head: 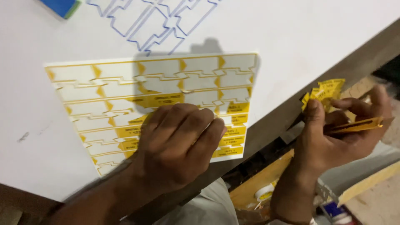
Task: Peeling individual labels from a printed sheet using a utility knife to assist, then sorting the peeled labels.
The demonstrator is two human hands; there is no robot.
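Note:
A white sheet of yellow die-cut stickers (125,87) lies on the white table (291,33); many of its cells are peeled off, and yellow labels remain near the lower right. My left hand (179,146) rests knuckles-up on the sheet's lower right part, fingertips at the remaining labels. My right hand (341,129) is off the table's edge to the right, holding a bunch of peeled yellow stickers (327,91) between thumb and fingers, with one long yellow strip (360,125) sticking out to the right.
A sheet with blue die-cut outlines (166,21) lies at the back. A blue block (62,6) sits at the top left corner. Below the table's edge are a wooden board (258,179), a small white roll (263,192) and clutter.

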